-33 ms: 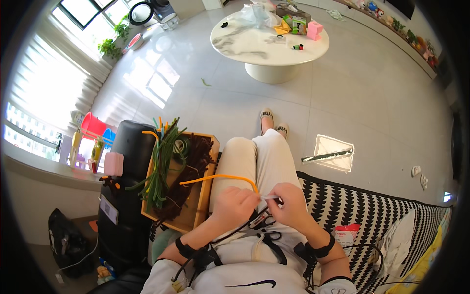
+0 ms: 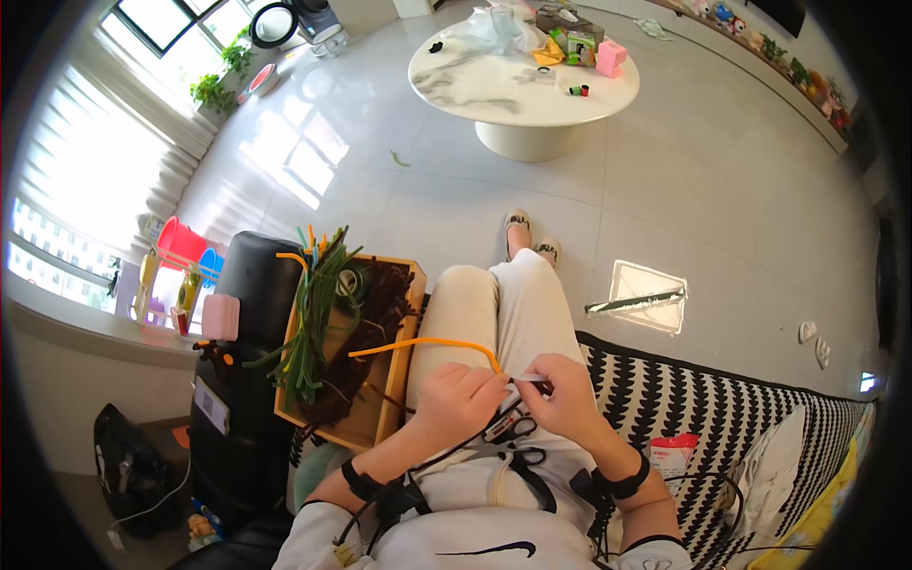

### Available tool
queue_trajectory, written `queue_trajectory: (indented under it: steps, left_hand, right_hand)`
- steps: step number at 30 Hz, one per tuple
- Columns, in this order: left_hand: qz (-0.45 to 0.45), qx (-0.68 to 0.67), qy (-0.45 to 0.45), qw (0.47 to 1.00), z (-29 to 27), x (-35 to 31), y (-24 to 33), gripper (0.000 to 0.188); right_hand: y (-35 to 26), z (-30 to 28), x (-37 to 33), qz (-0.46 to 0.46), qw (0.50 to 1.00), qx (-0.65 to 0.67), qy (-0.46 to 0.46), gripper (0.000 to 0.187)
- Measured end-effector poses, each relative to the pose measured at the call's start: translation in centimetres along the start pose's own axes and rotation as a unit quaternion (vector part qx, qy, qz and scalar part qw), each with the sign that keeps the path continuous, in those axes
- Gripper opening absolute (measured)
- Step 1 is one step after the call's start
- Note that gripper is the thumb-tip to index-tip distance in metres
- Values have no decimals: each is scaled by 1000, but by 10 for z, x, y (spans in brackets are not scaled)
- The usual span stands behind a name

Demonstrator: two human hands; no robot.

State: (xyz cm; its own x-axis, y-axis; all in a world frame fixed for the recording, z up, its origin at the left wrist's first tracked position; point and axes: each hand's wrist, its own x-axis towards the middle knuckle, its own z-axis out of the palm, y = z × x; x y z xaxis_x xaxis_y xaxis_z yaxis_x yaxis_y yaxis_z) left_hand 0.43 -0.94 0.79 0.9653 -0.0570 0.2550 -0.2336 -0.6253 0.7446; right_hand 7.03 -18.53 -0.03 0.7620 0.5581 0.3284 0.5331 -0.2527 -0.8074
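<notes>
Orange stem (image 2: 427, 342) arched over pale trousers (image 2: 528, 296) in my head view; a round marbled table (image 2: 456, 87) stood beyond on grey floor tiles (image 2: 456, 214). Backs upward, left hand (image 2: 458, 399) and right hand (image 2: 560, 394) nearly met. I saw the left pinching the stem's near end, the right a white strip (image 2: 524, 378).

The curved stem (image 2: 427, 342) I held was plain orange, the strip (image 2: 524, 378) beside it whitish. I wore cream trousers (image 2: 465, 304) and black wristbands (image 2: 631, 482). The box (image 2: 388, 414) was tan, its stalks (image 2: 315, 337) green, its twigs (image 2: 378, 328) dark brown. The sofa cover (image 2: 622, 385) showed black leaf-like rows on white; the tabletop (image 2: 513, 87) was white, marbled grey.
</notes>
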Motion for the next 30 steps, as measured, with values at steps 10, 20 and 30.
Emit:
queue_trajectory:
  steps: [10, 20, 30]
  left_hand:
    - [-349, -562, -292, 691, -25, 5, -10, 13]
    - [-55, -105, -13, 993, -7, 0, 6, 5]
    - [157, 132, 54, 977, -6, 6, 4, 14]
  right_hand:
    - [0, -10, 4, -267, 960, -76, 34, 16]
    - [5, -14, 3, 75, 993, 94, 3, 11]
    - [5, -14, 3, 127, 982, 142, -12, 14]
